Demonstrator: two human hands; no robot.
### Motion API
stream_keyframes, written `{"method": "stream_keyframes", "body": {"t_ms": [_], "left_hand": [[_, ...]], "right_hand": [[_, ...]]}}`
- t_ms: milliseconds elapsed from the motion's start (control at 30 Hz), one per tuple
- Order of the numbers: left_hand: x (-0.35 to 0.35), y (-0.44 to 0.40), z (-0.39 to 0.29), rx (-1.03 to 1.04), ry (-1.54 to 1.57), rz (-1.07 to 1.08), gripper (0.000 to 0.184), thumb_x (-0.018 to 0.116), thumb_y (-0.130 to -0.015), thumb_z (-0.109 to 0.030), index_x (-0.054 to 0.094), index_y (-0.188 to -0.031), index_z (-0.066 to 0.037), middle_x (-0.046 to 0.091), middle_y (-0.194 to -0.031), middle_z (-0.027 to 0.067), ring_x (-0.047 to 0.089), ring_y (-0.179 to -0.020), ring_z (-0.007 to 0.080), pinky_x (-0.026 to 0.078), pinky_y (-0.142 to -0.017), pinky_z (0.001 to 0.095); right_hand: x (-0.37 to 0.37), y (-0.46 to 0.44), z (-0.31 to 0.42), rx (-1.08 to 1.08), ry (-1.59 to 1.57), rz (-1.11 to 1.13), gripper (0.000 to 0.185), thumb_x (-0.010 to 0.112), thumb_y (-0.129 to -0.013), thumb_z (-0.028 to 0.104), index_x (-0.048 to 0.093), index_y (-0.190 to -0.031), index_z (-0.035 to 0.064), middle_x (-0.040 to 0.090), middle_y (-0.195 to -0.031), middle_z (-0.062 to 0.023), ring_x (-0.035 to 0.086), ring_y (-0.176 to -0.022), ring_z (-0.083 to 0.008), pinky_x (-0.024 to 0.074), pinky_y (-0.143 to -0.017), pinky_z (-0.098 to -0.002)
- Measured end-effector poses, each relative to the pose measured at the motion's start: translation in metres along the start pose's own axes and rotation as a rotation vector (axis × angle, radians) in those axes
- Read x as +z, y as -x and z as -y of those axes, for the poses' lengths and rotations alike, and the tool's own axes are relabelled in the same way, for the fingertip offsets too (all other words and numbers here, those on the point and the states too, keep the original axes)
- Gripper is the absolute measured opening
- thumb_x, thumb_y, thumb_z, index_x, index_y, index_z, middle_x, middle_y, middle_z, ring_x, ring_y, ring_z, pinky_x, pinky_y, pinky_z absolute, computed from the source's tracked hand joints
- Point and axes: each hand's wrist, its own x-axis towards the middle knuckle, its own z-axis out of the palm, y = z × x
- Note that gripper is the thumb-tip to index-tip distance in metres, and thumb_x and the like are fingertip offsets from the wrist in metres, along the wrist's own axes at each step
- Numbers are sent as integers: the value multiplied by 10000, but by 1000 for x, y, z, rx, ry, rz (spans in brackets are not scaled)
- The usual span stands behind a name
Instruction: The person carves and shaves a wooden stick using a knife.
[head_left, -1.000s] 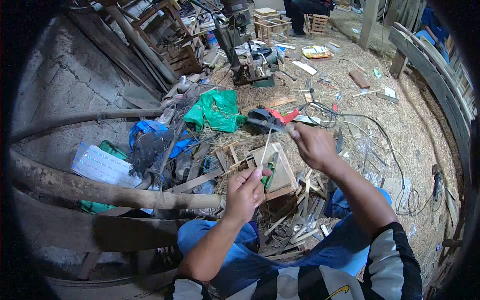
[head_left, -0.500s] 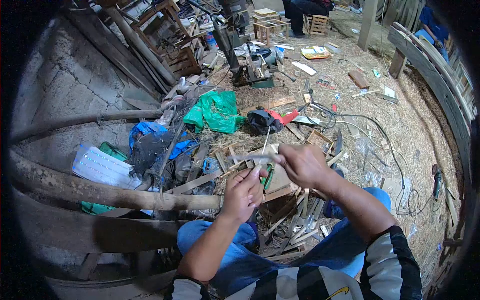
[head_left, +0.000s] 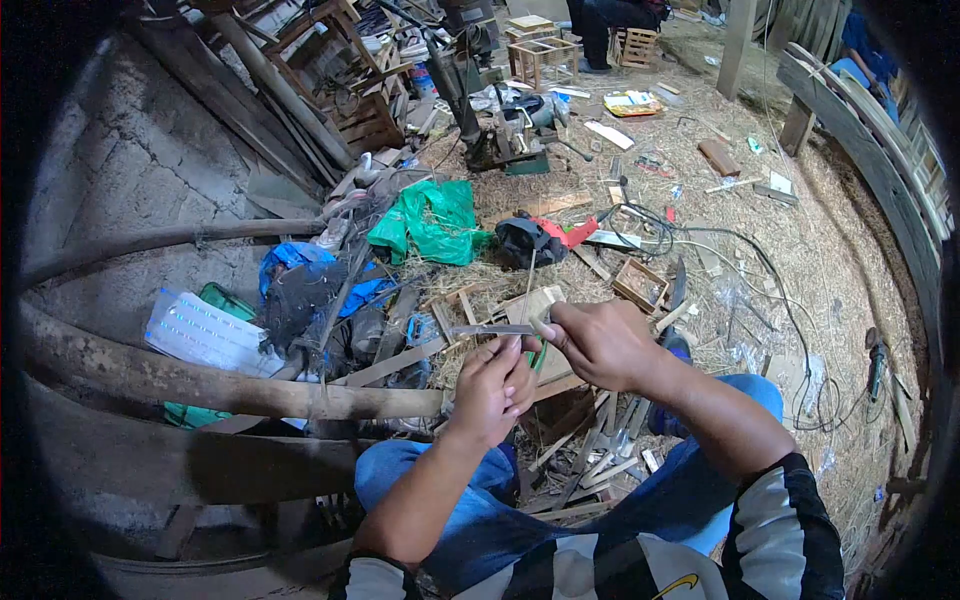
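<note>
Your left hand [head_left: 492, 388] pinches a thin stick [head_left: 530, 283] that points away from you, and your right hand [head_left: 605, 345] is closed round a knife [head_left: 492, 329], its blade crossing the stick just above that pinch (contact is hard to tell), with a green bag [head_left: 430, 222] beyond

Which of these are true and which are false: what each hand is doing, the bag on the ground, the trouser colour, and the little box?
1. The left hand pinches a thin stick. True.
2. The right hand is empty. False: it holds a knife.
3. A green plastic bag lies beyond the hands. True.
4. The person's trousers are red. False: they are blue.
5. A small open wooden box lies on the ground. True.
</note>
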Motion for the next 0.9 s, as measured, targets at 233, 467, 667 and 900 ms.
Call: {"method": "stream_keyframes", "body": {"t_ms": [233, 467, 667, 900], "left_hand": [[2, 1, -4, 19, -75, -14, 264, 438, -1052, -232, 592, -1006, -23, 306, -504, -55, 254, -401, 52, 248, -359, 219], [-1, 4, -4, -59, 13, 29, 275, 459, -1043, -246, 583, -1005, -3, 316, -490, -57, 263, -381, 54, 253, -346, 221], [4, 4, -1, 37, -51, -24, 277, 465, -1047, -241, 596, -1024, 2, 342, -520, -53, 290, -407, 43, 260, -362, 212], [3, 1, 7, 161, -276, -160, 248, 505, -1038, -206, 640, -1048, 2, 363, -552, -67, 314, -440, 21, 276, -394, 200]], "right_hand": [[1, -1, -5, -21, 57, -36, 327, 474, -988, 402, 547, -890, 98, 653, -703, -159, 644, -646, -393, 474, -531, -517], [-7, -19, -51, 177, 143, -165, 330, 448, -1003, 403, 555, -924, 101, 648, -717, -174, 639, -685, -403, 473, -574, -525], [-15, -19, -47, 288, -30, -282, 396, 432, -1022, 410, 570, -883, 66, 568, -664, -204, 592, -671, -428, 434, -587, -522], [9, 2, -2, -77, -24, -125, 235, 545, -962, 316, 557, -902, 89, 606, -709, -138, 615, -645, -378, 455, -538, -473]]}}
